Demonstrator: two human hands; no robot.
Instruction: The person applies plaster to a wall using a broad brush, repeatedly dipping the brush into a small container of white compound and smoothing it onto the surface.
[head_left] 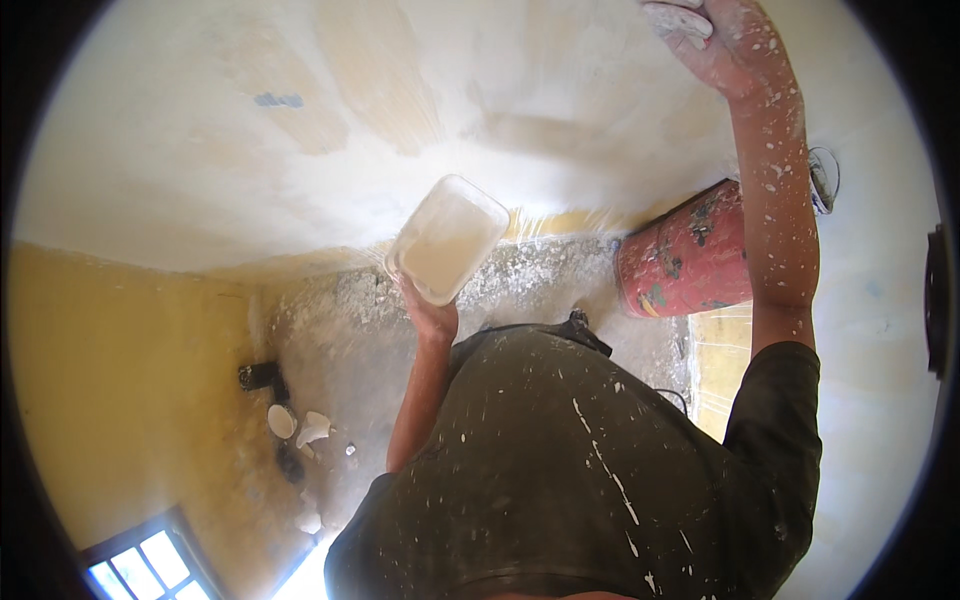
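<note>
My left hand (434, 318) grips the near end of a pale rectangular tub (420, 222), held in front of my body. A smooth off-white material lies in the tub. High at the upper right, my right arm reaches up along the wall (400, 80), splashed with white spots. My right hand (735, 50) is closed around a white-smeared object (680, 20). The picture's edge cuts off part of that object, so its kind is unclear. White and tan patches streak the wall ahead.
A red, paint-chipped barrel (685, 255) stands by the wall, under my right arm. Wires (825, 180) stick out beside that arm. Black items (262, 376) and white pieces (315, 428) lie on the stained floor (345, 340) at left. A window (145, 570) shows at lower left.
</note>
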